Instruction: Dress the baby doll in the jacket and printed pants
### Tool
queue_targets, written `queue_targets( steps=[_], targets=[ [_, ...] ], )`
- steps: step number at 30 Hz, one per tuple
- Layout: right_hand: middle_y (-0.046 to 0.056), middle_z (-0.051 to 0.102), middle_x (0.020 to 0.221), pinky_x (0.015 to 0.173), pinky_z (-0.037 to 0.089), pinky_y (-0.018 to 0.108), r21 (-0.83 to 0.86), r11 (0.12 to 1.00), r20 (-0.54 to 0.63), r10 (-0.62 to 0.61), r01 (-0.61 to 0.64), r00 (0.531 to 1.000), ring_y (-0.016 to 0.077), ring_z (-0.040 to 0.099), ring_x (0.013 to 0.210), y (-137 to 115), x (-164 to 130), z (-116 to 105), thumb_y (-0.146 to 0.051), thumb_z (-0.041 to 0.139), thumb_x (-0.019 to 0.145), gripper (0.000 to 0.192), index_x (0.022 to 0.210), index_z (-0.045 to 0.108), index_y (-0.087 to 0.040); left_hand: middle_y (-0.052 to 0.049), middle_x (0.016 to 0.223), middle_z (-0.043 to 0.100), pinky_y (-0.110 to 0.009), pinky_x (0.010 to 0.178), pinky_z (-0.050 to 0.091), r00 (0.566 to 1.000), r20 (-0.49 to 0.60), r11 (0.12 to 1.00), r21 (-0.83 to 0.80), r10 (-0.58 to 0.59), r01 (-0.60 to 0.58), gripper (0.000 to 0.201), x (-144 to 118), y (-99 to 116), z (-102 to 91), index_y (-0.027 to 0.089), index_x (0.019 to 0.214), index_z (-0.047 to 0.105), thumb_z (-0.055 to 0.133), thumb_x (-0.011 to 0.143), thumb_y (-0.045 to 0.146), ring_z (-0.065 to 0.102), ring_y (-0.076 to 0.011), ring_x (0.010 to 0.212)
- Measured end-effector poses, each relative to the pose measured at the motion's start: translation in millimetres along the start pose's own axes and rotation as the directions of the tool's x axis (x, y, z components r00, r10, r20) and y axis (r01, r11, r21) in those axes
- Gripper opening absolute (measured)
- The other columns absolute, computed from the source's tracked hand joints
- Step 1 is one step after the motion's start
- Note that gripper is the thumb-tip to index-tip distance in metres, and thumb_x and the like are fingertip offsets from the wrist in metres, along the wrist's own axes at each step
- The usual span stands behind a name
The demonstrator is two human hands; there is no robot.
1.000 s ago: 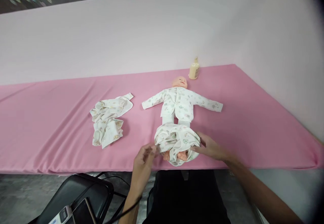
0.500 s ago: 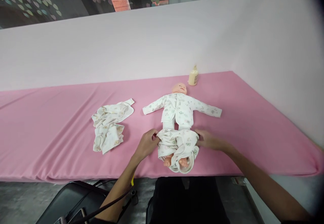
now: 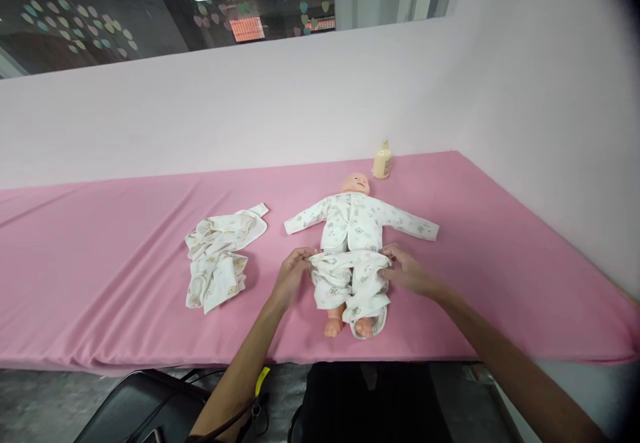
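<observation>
A baby doll (image 3: 357,183) lies on its back with its feet toward me, arms spread wide in a white printed jacket (image 3: 364,221). White printed baby pants (image 3: 332,288) are bunched around its legs, with the waistband level with the jacket's hem. My left hand (image 3: 295,268) pinches the waistband at its left side. At the right side, my right hand (image 3: 404,271) grips the same band. Both doll feet show below the cuffs, and one cuff hangs loosely around the foot on the right.
A crumpled white printed garment (image 3: 218,256) lies to the left on the pink sheet (image 3: 125,256). Behind the doll's head stands a cream pump bottle (image 3: 383,161), near the white wall (image 3: 240,109). A black chair (image 3: 145,406) is below the table edge at left.
Both hands have drawn the pants' waistband up the doll's legs to the jacket hem. More of the doll's left-side foot and ankle shows now. The view has tilted up slightly.
</observation>
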State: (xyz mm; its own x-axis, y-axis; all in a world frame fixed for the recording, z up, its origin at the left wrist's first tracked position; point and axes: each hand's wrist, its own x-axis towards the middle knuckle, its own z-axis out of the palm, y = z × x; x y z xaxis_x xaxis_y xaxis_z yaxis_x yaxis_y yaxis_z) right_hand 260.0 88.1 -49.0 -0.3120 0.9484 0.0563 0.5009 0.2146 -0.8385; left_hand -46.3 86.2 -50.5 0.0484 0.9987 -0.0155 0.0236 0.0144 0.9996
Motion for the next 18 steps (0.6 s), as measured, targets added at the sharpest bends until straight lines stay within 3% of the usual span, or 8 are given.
queue_targets(
  steps=[3,5,7,9,12,15,18],
  targets=[
    [0.002,0.06,0.096,0.077,0.045,0.031,0.17,0.984,0.092,0.047,-0.062,0.995,0.0179,0.056,0.088,-8,5,-15,-0.047,0.051,0.09,0.029,0.098,0.057,-0.019,-0.012,0.114,0.067,-0.034,0.091,0.049,0.991,0.13,0.991,-0.122,-0.038,0.054,0.027,13,5,-10.3,0.015,0.104,0.063,0.053,0.085,0.031,0.063,-0.0229,0.105],
    [0.003,0.059,0.095,0.076,0.045,0.032,0.15,0.986,0.051,0.07,-0.077,0.996,0.018,0.056,0.087,-10,13,-18,-0.051,0.05,0.091,0.033,0.099,0.058,-0.019,-0.012,0.114,0.065,-0.034,0.087,0.049,0.992,0.117,0.998,-0.022,-0.05,0.053,0.031,23,6,-12.5,0.015,0.107,0.063,0.058,0.084,0.036,0.062,-0.0221,0.102],
    [0.004,0.058,0.102,0.08,0.046,0.033,0.059,0.998,0.009,0.034,-0.034,0.999,0.0193,0.056,0.092,-9,21,-17,-0.049,0.058,0.087,0.034,0.105,0.057,-0.02,-0.01,0.115,0.063,-0.031,0.081,0.049,0.995,0.101,0.983,0.181,-0.024,0.006,0.041,32,6,-10.6,0.017,0.116,0.06,0.064,0.081,0.039,0.061,-0.0199,0.096],
    [0.006,0.056,0.109,0.084,0.046,0.034,-0.049,0.998,0.025,-0.041,0.042,0.999,0.0203,0.055,0.097,-10,27,-15,-0.042,0.064,0.082,0.036,0.11,0.057,-0.02,-0.008,0.112,0.063,-0.029,0.075,0.048,0.989,0.141,0.915,0.394,0.035,-0.088,0.043,40,6,-6.0,0.019,0.12,0.058,0.063,0.082,0.038,0.059,-0.018,0.089],
    [0.005,0.057,0.107,0.085,0.046,0.034,-0.134,0.987,0.046,-0.089,0.094,0.995,0.0195,0.056,0.095,-15,33,-13,-0.036,0.06,0.084,0.026,0.104,0.059,-0.021,-0.006,0.107,0.065,-0.03,0.074,0.044,0.969,0.201,0.743,0.625,0.145,-0.241,0.03,49,6,1.5,0.02,0.114,0.061,0.05,0.087,0.028,0.058,-0.0179,0.084],
    [0.006,0.058,0.106,0.08,0.046,0.034,-0.206,0.978,-0.047,-0.039,0.028,0.998,0.0198,0.057,0.09,-24,39,-8,-0.045,0.057,0.086,0.028,0.1,0.057,-0.021,-0.005,0.1,0.067,-0.03,0.073,0.041,0.948,0.204,0.611,0.727,0.245,-0.314,0.024,58,8,6.5,0.02,0.102,0.063,0.043,0.088,0.021,0.057,-0.0185,0.082],
    [0.008,0.056,0.112,0.085,0.044,0.039,-0.385,0.923,-0.104,-0.035,-0.008,0.994,0.0247,0.056,0.097,-35,46,4,-0.058,0.063,0.08,0.047,0.107,0.055,-0.02,-0.004,0.083,0.064,-0.029,0.067,0.037,0.938,0.111,0.586,0.755,0.328,-0.294,0.022,74,17,9.9,0.02,0.083,0.059,0.04,0.093,0.025,0.055,-0.0176,0.074]
  ],
)
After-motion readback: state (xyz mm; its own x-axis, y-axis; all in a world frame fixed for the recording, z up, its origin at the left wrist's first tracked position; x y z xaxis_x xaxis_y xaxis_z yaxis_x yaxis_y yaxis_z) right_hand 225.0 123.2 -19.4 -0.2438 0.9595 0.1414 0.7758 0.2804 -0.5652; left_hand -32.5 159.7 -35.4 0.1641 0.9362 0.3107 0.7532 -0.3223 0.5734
